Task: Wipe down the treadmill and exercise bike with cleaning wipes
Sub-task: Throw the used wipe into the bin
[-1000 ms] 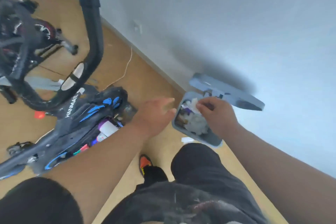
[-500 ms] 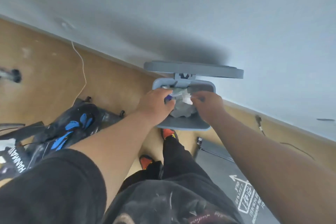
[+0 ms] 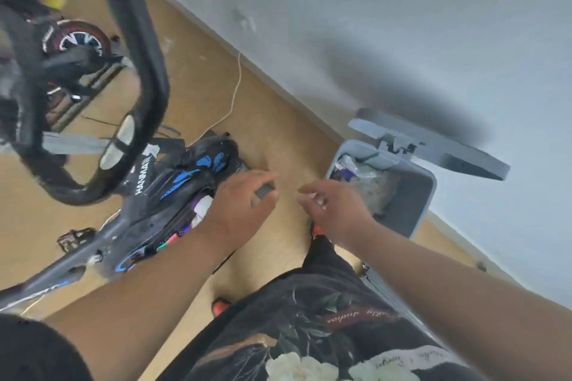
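Two hands hover just left of the grey pedal bin [image 3: 418, 204], lid [image 3: 433, 145] up, crumpled wipes [image 3: 368, 185] inside. Left hand [image 3: 238, 210] reaches forward with fingers loosely curled; right hand [image 3: 334, 207] draws thumb and fingertips near together (both seem to hold nothing, though motion blur muddies it). Exercise bike [image 3: 133, 120] stands further left of the bin.

bin [image 3: 424, 195]: grey plastic, matt
bin contents [image 3: 368, 185]: crumpled paper or wipes
floor [image 3: 278, 139]: wood-look, smooth
bike handlebar [image 3: 145, 49]: black foam, matt
wall [image 3: 402, 9]: painted, matt
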